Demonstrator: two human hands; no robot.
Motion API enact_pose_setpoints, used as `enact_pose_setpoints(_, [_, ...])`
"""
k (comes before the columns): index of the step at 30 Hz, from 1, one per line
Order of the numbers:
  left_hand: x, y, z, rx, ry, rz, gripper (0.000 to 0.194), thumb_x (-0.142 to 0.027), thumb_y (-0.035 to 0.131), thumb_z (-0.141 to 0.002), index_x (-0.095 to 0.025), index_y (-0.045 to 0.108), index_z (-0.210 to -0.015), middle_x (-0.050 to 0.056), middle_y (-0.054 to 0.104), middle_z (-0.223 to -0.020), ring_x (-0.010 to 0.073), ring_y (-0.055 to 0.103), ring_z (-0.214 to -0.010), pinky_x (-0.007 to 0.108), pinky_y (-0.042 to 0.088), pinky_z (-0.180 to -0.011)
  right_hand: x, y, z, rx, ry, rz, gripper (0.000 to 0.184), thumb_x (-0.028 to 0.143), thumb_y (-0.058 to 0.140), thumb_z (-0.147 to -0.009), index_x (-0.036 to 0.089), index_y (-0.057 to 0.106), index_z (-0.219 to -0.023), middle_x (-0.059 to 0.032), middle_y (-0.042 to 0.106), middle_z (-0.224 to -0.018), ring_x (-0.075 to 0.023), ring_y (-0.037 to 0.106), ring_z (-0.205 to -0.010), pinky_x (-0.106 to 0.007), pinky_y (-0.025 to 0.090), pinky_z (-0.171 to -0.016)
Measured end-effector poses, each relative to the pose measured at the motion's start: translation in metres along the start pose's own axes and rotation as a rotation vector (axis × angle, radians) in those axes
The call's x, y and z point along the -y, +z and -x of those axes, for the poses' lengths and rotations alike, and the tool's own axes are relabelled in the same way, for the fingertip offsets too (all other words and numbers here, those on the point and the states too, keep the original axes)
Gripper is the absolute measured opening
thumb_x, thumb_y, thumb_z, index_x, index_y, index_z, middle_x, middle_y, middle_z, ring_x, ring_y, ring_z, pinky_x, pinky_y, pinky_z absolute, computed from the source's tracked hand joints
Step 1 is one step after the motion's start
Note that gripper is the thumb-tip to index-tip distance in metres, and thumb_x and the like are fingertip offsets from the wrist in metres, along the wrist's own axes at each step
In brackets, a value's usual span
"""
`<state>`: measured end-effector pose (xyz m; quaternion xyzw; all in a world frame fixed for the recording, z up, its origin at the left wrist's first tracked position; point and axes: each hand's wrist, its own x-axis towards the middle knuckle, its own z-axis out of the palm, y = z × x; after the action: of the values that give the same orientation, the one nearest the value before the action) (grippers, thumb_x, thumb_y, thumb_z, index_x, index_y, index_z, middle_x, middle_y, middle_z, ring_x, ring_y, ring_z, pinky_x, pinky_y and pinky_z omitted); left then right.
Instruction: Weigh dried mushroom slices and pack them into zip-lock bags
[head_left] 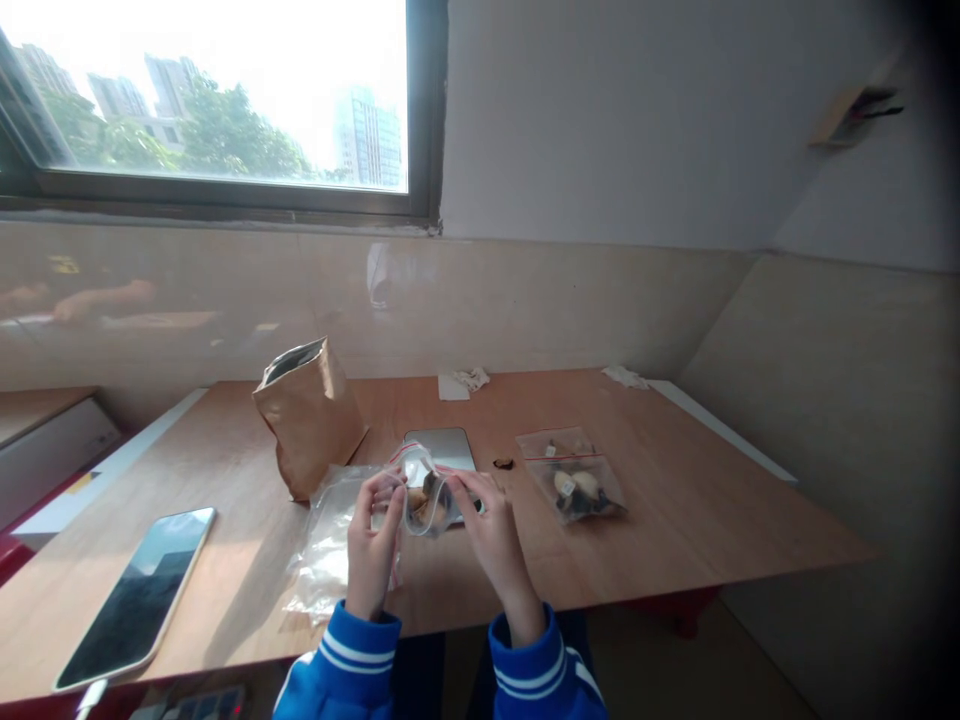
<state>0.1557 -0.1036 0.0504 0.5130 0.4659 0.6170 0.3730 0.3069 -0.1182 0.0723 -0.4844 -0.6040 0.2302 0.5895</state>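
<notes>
A clear zip bag (427, 508) with a red line along its top hangs between my hands, its mouth spread apart. Brown and dark pieces, too small to name, lie inside it. My left hand (373, 535) pinches the bag's left edge. On the opposite edge, the fingers of my right hand (489, 525) are closed. Behind the bag a flat silver scale-like plate (450, 440) rests on the table, partly hidden. Under and beside my left hand lie flat clear plastic bags (322, 565).
A brown paper bag (311, 420) stands open at the back left. A filled zip bag (581, 485) lies to the right, near a small dark piece (503, 464). A phone (139, 595) with a cable is at the left edge. Crumpled tissue (472, 379) lies by the wall.
</notes>
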Motion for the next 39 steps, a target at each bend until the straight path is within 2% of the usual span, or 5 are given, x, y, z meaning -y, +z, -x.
enact_pose_setpoints(6, [-0.001,-0.009,-0.003,-0.215,-0.022,-0.009,0.034,-0.049,0.061,-0.081,-0.018,0.065,-0.094,0.002,0.064,-0.081,0.0148,0.059,-0.075,0.026,0.046,-0.072,-0.008,-0.007,0.001,-0.182,0.147,-0.085,0.038,0.046,0.046,-0.094,0.019,0.072,-0.094,-0.0086,0.074,-0.092,-0.0235,0.067,-0.090,-0.035,0.049,-0.083])
enact_pose_setpoints(14, [0.005,-0.012,-0.009,-0.103,-0.047,0.045,0.038,-0.051,0.058,-0.082,-0.017,0.064,-0.097,0.001,0.063,-0.078,0.0133,0.057,-0.069,0.024,0.045,-0.065,-0.024,-0.018,0.000,-0.114,0.172,-0.122,0.041,0.050,0.047,-0.092,0.018,0.073,-0.095,-0.0080,0.074,-0.090,-0.0222,0.067,-0.079,-0.031,0.051,-0.072])
enact_pose_setpoints(25, [0.004,0.002,-0.005,-0.061,-0.006,-0.142,0.035,-0.051,0.060,-0.080,-0.020,0.066,-0.096,0.004,0.068,-0.092,0.0183,0.062,-0.080,0.027,0.048,-0.067,-0.028,-0.018,0.000,-0.049,0.053,-0.071,0.036,0.046,0.051,-0.090,0.021,0.073,-0.105,-0.0098,0.072,-0.107,-0.0270,0.064,-0.103,-0.042,0.049,-0.091])
enact_pose_setpoints(31, [0.015,-0.003,-0.012,-0.128,-0.044,-0.011,0.032,-0.047,0.061,-0.079,-0.018,0.067,-0.089,0.004,0.070,-0.083,0.0190,0.064,-0.083,0.028,0.048,-0.076,-0.044,-0.020,0.001,-0.178,0.206,-0.165,0.043,0.052,0.049,-0.089,0.017,0.072,-0.097,-0.0101,0.074,-0.091,-0.0256,0.068,-0.086,-0.036,0.053,-0.077])
enact_pose_setpoints(39, [0.024,-0.008,-0.014,-0.117,-0.128,0.130,0.035,-0.047,0.068,-0.075,-0.015,0.068,-0.091,0.001,0.064,-0.076,0.0128,0.058,-0.070,0.023,0.046,-0.065,-0.054,-0.015,0.000,-0.165,0.262,-0.228,0.045,0.055,0.054,-0.085,0.014,0.070,-0.095,-0.0087,0.073,-0.080,-0.0205,0.065,-0.068,-0.028,0.049,-0.058])
